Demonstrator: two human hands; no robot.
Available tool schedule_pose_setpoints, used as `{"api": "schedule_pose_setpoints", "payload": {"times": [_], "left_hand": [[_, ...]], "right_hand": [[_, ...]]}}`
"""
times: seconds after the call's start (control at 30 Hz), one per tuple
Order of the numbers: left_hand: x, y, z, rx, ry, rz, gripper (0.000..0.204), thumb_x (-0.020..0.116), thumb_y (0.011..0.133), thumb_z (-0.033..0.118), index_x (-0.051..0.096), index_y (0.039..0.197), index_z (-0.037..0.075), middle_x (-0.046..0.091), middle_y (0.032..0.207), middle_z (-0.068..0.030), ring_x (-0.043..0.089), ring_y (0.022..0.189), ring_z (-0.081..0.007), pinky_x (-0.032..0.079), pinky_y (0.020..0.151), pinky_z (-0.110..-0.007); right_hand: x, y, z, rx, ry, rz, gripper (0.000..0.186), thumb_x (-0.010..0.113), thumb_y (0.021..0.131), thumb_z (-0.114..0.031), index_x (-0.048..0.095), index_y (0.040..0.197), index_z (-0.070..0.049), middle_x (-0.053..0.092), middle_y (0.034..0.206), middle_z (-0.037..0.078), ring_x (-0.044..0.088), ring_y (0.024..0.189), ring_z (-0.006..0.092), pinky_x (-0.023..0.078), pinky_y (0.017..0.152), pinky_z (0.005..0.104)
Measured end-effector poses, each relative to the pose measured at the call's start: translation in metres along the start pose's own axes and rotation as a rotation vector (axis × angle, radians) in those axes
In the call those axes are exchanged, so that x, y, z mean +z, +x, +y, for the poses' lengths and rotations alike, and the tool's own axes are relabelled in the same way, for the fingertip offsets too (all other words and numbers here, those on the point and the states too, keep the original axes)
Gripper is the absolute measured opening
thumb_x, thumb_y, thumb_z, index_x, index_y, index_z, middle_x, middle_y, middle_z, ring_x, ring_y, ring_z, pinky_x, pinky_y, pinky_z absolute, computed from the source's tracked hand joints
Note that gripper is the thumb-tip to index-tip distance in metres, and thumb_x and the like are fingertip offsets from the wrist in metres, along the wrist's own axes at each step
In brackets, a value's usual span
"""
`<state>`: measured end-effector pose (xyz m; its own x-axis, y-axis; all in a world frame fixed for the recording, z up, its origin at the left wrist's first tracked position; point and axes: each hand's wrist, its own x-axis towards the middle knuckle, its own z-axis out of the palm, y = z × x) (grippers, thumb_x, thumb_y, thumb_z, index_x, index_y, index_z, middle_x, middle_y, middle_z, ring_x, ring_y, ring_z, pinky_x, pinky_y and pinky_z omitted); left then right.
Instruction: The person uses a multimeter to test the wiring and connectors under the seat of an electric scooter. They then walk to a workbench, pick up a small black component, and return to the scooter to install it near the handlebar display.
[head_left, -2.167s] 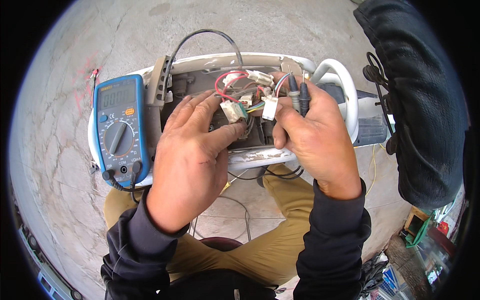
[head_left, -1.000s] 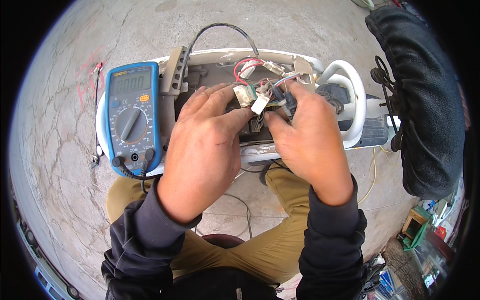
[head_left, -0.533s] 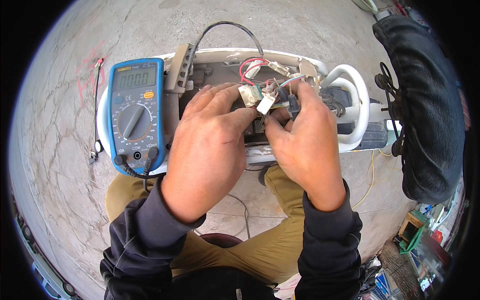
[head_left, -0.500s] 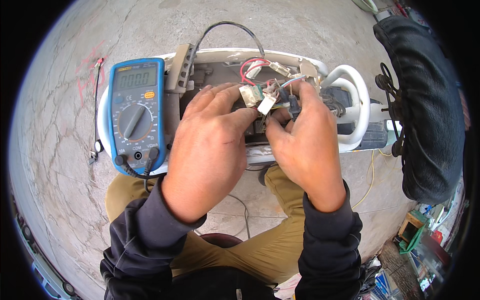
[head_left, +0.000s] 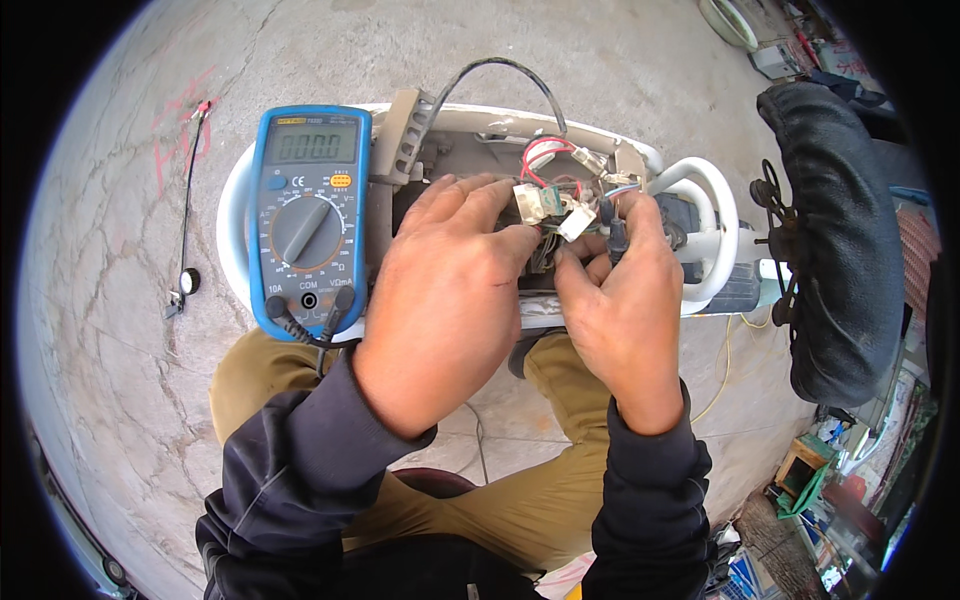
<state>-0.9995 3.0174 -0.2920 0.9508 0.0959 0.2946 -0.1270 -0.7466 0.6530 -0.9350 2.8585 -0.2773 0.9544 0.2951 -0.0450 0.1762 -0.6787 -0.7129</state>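
A blue multimeter [head_left: 306, 180] with a grey dial lies on the left end of the white scooter body [head_left: 236, 235]. My left hand [head_left: 445, 295] reaches into its open compartment, fingers bent, thumb at a white-and-green connector [head_left: 540, 202] among tangled wires; its fingertips are partly hidden. My right hand [head_left: 620, 310] is closed round the dark test probes [head_left: 612, 228], its index finger lying over them and its thumb at the wires beneath a white connector [head_left: 577, 221]. Red, blue and white wires run among the connectors. The probe tips are hard to make out.
A black padded seat [head_left: 835, 250] stands upright at the right, beside a white tubular loop [head_left: 722, 230]. Concrete ground [head_left: 160, 260] surrounds the scooter, with a cord and small gauge [head_left: 188, 281] at the left. A wooden box [head_left: 800, 465] and clutter lie lower right.
Since 2.2 seconds ago my right hand has tipped the probes down into the wiring, its thumb moving lower. Over the last half second the meter and scooter have shifted rightward in view.
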Motion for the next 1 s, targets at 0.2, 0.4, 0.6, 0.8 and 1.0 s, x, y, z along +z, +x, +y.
{"api": "schedule_pose_setpoints", "payload": {"times": [0.2,0.4,0.6,0.8,1.0], "left_hand": [[0.001,0.0,-0.001,0.009,-0.007,0.018,0.032,0.065,0.079,-0.012,0.082,0.105,-0.003,0.074,0.123,-0.0237,0.068,0.119,-0.0433,0.055,0.104,-0.049],[0.003,-0.001,-0.001,-0.008,0.007,-0.025,0.03,0.068,0.078,-0.004,0.081,0.105,-0.001,0.073,0.126,-0.0242,0.067,0.126,-0.0406,0.049,0.116,-0.054],[0.004,-0.001,-0.003,-0.006,0.002,-0.045,0.031,0.066,0.08,-0.004,0.081,0.107,-0.001,0.073,0.127,-0.0245,0.067,0.127,-0.0414,0.049,0.116,-0.056],[0.004,-0.003,0.0,0.037,0.064,0.0,0.034,0.065,0.079,-0.004,0.08,0.11,-0.002,0.072,0.129,-0.0276,0.066,0.129,-0.0444,0.047,0.117,-0.056],[0.002,-0.004,0.003,0.018,0.077,-0.069,0.034,0.069,0.083,0.005,0.077,0.115,-0.002,0.069,0.137,-0.0276,0.061,0.137,-0.0422,0.041,0.123,-0.057]], "right_hand": [[-0.027,-0.009,0.0,0.092,0.054,-0.062,0.022,0.076,0.093,-0.001,0.067,0.113,0.002,0.072,0.09,0.003,0.055,0.068,0.0033,0.048,0.062,0.0266],[-0.037,-0.009,0.009,-0.177,-0.159,-0.224,0.02,0.074,0.089,-0.001,0.075,0.108,0.004,0.071,0.096,0.02,0.068,0.081,0.0366,0.052,0.074,0.0396],[-0.024,0.004,0.014,-0.258,-0.158,-0.178,0.018,0.073,0.09,-0.004,0.076,0.107,0.002,0.072,0.101,0.023,0.069,0.092,0.0476,0.053,0.077,0.0481],[-0.025,0.005,0.009,-0.222,-0.142,-0.21,0.021,0.073,0.089,-0.006,0.079,0.109,-0.002,0.073,0.099,0.024,0.07,0.093,0.048,0.055,0.079,0.0506],[-0.022,0.009,0.003,-0.176,-0.06,-0.191,0.015,0.074,0.089,-0.009,0.076,0.099,0.001,0.07,0.088,0.024,0.069,0.083,0.0464,0.053,0.073,0.0512]]}}
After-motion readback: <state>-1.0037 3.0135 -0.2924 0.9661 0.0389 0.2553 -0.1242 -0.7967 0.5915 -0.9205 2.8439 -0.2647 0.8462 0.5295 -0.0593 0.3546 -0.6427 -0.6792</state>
